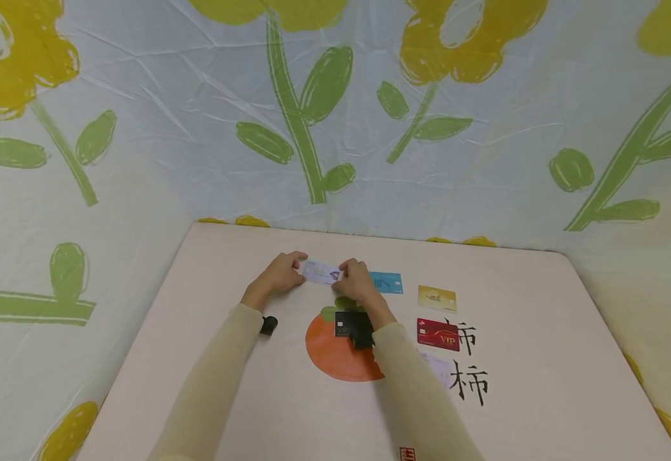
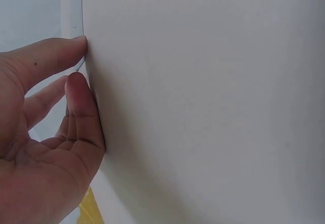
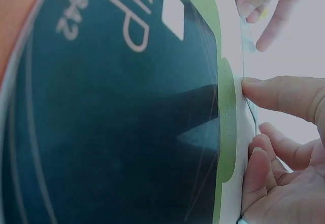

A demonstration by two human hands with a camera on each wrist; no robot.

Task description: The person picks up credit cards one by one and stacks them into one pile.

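Note:
A pale lilac card (image 1: 319, 272) with a small dark emblem at its right end is at the far part of the table, between the two hands. My left hand (image 1: 280, 274) grips its left end by thumb and finger; the left wrist view shows that hand (image 2: 56, 112) close to the tabletop. At the card's right end, my right hand (image 1: 358, 282) pinches the edge. Just right of that hand lies a blue card (image 1: 392, 283), partly covered by it. Below the right wrist is a black VIP card (image 1: 343, 323), large in the right wrist view.
Right of the right forearm lie a gold card (image 1: 437, 298), a red VIP card (image 1: 438, 334) and a pale card (image 1: 440, 369) partly hidden by the sleeve. The tablecloth carries an orange persimmon print (image 1: 335, 358) and black characters (image 1: 470, 384). A flowered curtain (image 1: 370, 192) borders the table.

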